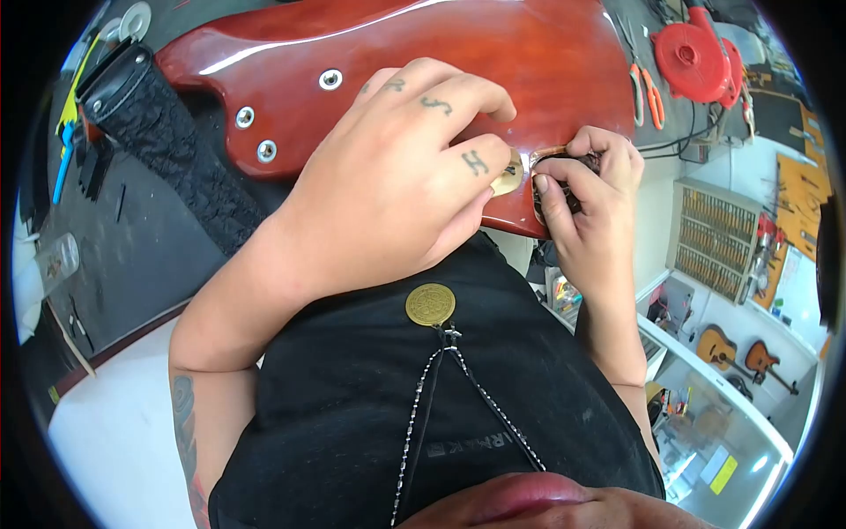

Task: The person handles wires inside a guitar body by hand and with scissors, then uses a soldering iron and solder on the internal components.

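Observation:
A glossy red-brown guitar body [546, 70] lies in front of me, with round metal ferrules [330, 79] set in it. My left hand [414, 167] rests over the guitar, thumb and index finger pinched on a rounded brass-coloured piece [506, 183] with a dark mark. That piece is beside an open cavity [577, 201] near the body's edge, where dark parts show. At the cavity, my right hand [592, 198] has its thumb and index finger closed together at the opening. What these fingers grip, if anything, is hidden.
A black strap-like piece [176, 141] lies beside the guitar on the dark bench [132, 264]. Orange-handled pliers [650, 97] and a red round tool [692, 55] are at the far right. A drawer cabinet [718, 225] and a glass case [705, 423] stand to the right.

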`<state>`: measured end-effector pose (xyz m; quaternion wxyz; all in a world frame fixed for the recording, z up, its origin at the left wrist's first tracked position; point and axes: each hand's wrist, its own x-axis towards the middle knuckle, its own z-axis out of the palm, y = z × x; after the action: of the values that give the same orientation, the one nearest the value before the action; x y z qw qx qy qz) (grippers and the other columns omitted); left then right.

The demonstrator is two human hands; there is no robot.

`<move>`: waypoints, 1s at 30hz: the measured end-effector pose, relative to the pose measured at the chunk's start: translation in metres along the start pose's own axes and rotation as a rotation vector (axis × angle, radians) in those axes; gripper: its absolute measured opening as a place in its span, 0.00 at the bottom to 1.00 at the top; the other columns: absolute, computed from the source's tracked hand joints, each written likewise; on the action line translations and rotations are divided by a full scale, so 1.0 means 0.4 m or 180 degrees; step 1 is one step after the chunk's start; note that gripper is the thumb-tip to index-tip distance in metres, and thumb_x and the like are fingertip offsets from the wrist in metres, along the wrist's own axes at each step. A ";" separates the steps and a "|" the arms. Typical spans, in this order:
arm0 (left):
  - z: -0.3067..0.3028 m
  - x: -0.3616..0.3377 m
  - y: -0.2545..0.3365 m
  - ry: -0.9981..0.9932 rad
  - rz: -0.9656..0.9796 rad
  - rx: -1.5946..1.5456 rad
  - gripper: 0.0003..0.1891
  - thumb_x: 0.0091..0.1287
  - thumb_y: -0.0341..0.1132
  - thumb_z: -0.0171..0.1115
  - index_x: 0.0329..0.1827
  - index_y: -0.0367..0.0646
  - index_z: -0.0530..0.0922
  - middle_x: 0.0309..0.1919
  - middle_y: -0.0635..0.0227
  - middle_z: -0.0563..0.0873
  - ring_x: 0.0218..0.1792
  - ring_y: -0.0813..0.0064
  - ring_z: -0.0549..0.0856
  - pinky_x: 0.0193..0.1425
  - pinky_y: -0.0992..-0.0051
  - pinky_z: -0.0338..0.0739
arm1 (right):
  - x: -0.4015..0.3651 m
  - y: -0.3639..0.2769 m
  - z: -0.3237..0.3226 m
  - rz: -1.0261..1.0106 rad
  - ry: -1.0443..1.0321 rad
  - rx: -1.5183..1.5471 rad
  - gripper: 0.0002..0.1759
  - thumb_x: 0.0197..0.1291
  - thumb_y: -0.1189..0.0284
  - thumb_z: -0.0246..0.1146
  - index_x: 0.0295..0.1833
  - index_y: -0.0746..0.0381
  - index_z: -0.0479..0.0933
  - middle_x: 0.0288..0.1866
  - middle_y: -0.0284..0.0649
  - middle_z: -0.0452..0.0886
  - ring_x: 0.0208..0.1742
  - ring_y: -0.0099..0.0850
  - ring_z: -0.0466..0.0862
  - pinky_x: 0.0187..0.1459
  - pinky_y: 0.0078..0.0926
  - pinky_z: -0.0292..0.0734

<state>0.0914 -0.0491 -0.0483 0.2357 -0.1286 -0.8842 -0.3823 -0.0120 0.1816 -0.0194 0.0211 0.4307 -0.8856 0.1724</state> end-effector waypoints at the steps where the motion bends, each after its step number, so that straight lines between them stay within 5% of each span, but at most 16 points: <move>1: -0.001 0.001 0.000 -0.0002 -0.0003 0.0003 0.15 0.56 0.25 0.77 0.46 0.41 0.88 0.60 0.62 0.87 0.60 0.52 0.86 0.64 0.55 0.81 | 0.000 -0.004 0.004 0.0006 0.0036 -0.0020 0.09 0.57 0.78 0.77 0.44 0.59 0.91 0.56 0.40 0.79 0.63 0.46 0.74 0.67 0.47 0.67; 9: -0.001 0.002 0.003 -0.0054 -0.0006 0.0075 0.14 0.56 0.25 0.78 0.46 0.42 0.88 0.61 0.63 0.87 0.61 0.54 0.85 0.65 0.55 0.79 | -0.012 -0.002 0.002 0.0381 0.0163 0.0668 0.13 0.51 0.80 0.80 0.44 0.62 0.90 0.55 0.40 0.80 0.61 0.46 0.77 0.65 0.50 0.73; 21: 0.029 0.041 0.049 -0.0379 -0.0166 0.0747 0.08 0.60 0.27 0.76 0.42 0.42 0.89 0.68 0.62 0.84 0.69 0.57 0.81 0.70 0.53 0.70 | -0.004 0.008 0.018 0.0027 0.0393 0.0461 0.09 0.52 0.77 0.81 0.40 0.60 0.91 0.53 0.36 0.81 0.60 0.44 0.77 0.65 0.44 0.72; 27: 0.041 0.064 0.062 -0.0636 -0.0301 0.1012 0.04 0.62 0.27 0.76 0.39 0.40 0.90 0.74 0.63 0.82 0.74 0.56 0.77 0.72 0.51 0.67 | -0.014 0.033 0.005 -0.0029 0.0329 0.0610 0.12 0.54 0.77 0.80 0.46 0.61 0.91 0.54 0.38 0.84 0.61 0.44 0.80 0.64 0.41 0.75; 30: 0.036 0.077 0.067 -0.0752 -0.0300 0.1120 0.03 0.62 0.27 0.76 0.37 0.39 0.90 0.77 0.64 0.80 0.75 0.55 0.76 0.72 0.51 0.67 | -0.030 0.073 -0.011 0.0206 0.0581 0.1615 0.15 0.60 0.75 0.78 0.53 0.64 0.90 0.55 0.42 0.86 0.58 0.41 0.85 0.61 0.38 0.80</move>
<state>0.0715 -0.0190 -0.0245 0.1312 -0.0879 -0.9638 -0.2149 -0.0275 0.2086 -0.0259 -0.0133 0.3764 -0.8218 0.4276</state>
